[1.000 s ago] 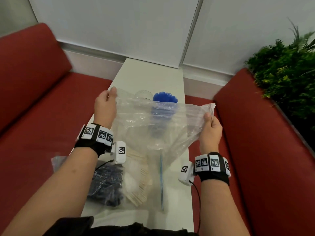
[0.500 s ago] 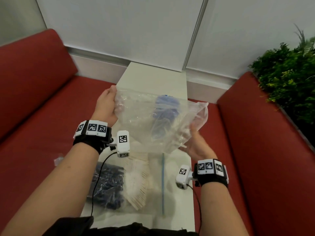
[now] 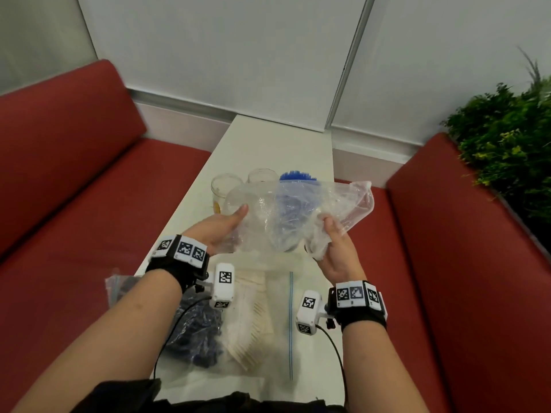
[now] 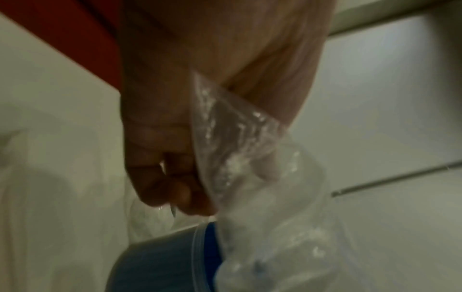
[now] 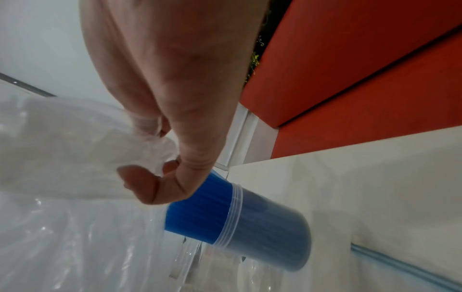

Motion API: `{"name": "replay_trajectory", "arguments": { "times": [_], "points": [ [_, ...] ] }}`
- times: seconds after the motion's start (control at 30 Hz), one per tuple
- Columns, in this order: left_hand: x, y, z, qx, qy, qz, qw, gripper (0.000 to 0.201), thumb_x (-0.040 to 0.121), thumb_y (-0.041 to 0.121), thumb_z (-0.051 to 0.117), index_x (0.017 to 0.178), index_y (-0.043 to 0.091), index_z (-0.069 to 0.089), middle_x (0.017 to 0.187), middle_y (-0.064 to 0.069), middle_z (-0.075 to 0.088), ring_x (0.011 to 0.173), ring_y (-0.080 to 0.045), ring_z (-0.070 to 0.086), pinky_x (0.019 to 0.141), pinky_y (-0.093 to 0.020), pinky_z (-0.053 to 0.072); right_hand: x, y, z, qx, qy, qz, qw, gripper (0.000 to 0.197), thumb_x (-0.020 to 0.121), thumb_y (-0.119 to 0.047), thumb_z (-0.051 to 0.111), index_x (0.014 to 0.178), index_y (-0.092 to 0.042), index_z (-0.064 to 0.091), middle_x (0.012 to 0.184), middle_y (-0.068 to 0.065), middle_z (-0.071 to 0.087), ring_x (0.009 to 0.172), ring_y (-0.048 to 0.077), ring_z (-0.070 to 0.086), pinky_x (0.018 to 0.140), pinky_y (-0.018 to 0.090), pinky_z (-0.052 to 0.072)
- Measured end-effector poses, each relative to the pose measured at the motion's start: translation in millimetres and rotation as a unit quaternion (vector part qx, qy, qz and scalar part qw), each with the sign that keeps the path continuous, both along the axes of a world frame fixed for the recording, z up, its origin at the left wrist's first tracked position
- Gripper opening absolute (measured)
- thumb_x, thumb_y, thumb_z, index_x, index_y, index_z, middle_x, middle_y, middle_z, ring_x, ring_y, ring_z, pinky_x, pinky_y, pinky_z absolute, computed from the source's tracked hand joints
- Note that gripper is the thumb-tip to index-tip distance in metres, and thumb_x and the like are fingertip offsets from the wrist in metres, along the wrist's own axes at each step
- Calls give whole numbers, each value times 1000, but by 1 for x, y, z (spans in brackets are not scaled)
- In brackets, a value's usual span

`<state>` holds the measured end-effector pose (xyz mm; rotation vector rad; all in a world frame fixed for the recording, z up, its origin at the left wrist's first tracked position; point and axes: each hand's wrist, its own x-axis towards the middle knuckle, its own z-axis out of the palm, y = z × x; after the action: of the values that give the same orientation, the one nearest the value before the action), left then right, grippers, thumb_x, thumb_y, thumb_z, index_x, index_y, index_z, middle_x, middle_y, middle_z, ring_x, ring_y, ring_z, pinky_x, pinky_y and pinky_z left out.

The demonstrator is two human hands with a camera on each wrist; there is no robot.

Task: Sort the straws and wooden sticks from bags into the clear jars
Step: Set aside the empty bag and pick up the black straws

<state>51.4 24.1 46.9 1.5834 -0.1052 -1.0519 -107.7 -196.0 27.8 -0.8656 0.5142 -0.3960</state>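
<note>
The bag (image 3: 298, 216) was spread wide and flat a second ago; now it is scrunched up. The left hand (image 3: 220, 231) and right hand (image 3: 334, 248) have come closer together and lower. Two jars (image 3: 226, 189) show behind it now, maybe because it dropped.

From my feed I see a narrow white table (image 3: 277, 144) running between two red sofas (image 3: 89, 186), one on each side. A leafy green plant (image 3: 507, 138) stands behind the right-hand sofa. Pale wall panels (image 3: 223, 55) close off the far end.
</note>
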Motion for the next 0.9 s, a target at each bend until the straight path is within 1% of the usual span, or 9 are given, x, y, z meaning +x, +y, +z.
{"name": "replay_trajectory", "arguments": {
  "times": [0.1, 0.2, 0.3, 0.4, 0.53, 0.6, 0.7, 0.8, 0.9],
  "points": [
    [9, 4, 1, -32, -107, 103, 988, 61, 83, 68, 58, 98, 8, 62, 71, -1, 61, 52, -17, 55, 45, -24, 44, -7, -13, -6, -59, 38, -8, 998, 19, 104, -27, 54, 111, -16, 68, 108, 7, 72, 85, 21, 72, 61, 33, 58],
    [28, 17, 12, -10, -260, 169, 951, 53, 84, 67, 60, 77, 15, 53, 65, -2, 46, 49, -18, 40, 47, -26, 32, -26, -34, -15, -77, 43, -66, 994, 23, 94, -19, 70, 111, -3, 71, 106, 15, 76, 90, 27, 75, 75, 40, 63],
    [43, 29, 31, -51, -328, 206, 921, 50, 82, 64, 66, 74, 15, 56, 62, -2, 50, 46, -12, 42, 44, -22, 36, -41, -49, -26, -95, 57, -91, 990, 22, 84, -25, 76, 97, -7, 78, 91, 10, 75, 72, 17, 70, 64, 29, 59],
    [54, 34, 46, -120, -337, 225, 906, 46, 79, 60, 73, 82, 15, 64, 71, -9, 56, 55, -16, 48, 50, -24, 42, -45, -56, -34, -38, 27, -104, 993, 19, 95, -22, 65, 96, -5, 72, 89, 11, 68, 79, 23, 67, 82, 39, 60],
    [63, 38, 52, -202, -266, 239, 912, 18, 88, 37, 73, 94, 20, 69, 83, -11, 57, 63, -20, 48, 58, -33, 43, -45, -54, -39, 52, -17, -83, 995, 29, 102, -28, 54, 112, -6, 70, 113, 20, 72, 99, 29, 72, 89, 41, 60],
    [62, 38, 54, -230, -235, 244, 912, 12, 89, 35, 71, 94, 24, 73, 83, -7, 58, 63, -14, 50, 57, -29, 44, -46, -50, -49, 42, 40, -91, 994, 40, 95, -38, 64, 117, -5, 65, 98, 18, 66, 83, 28, 65, 76, 38, 53],
    [54, 31, 65, -264, -252, 218, 905, 17, 85, 40, 74, 96, 28, 75, 90, -4, 64, 71, -15, 52, 59, -27, 43, -47, -43, -61, -148, 257, -114, 948, 39, 89, -42, 75, 111, -12, 64, 89, 7, 62, 64, 12, 59, 58, 27, 47],
    [42, 22, 88, -218, -338, 100, 910, 31, 75, 54, 78, 96, 31, 75, 88, -9, 58, 62, -15, 43, 51, -26, 30, -43, -41, -59, -261, 250, -78, 929, 92, 77, -39, 87, 150, -31, 31, 135, -1, 49, 118, 17, 53, 101, 40, 45],
    [30, 16, 109, -155, -373, -70, 912, 39, 71, 55, 80, 97, 26, 77, 80, 1, 66, 55, -8, 41, 47, -19, 29, -25, -37, -32, -290, 133, 9, 948, 113, 64, -39, 96, 146, -62, 20, 155, -11, 32, 139, 9, 32, 111, 40, 32]
  ]
}}
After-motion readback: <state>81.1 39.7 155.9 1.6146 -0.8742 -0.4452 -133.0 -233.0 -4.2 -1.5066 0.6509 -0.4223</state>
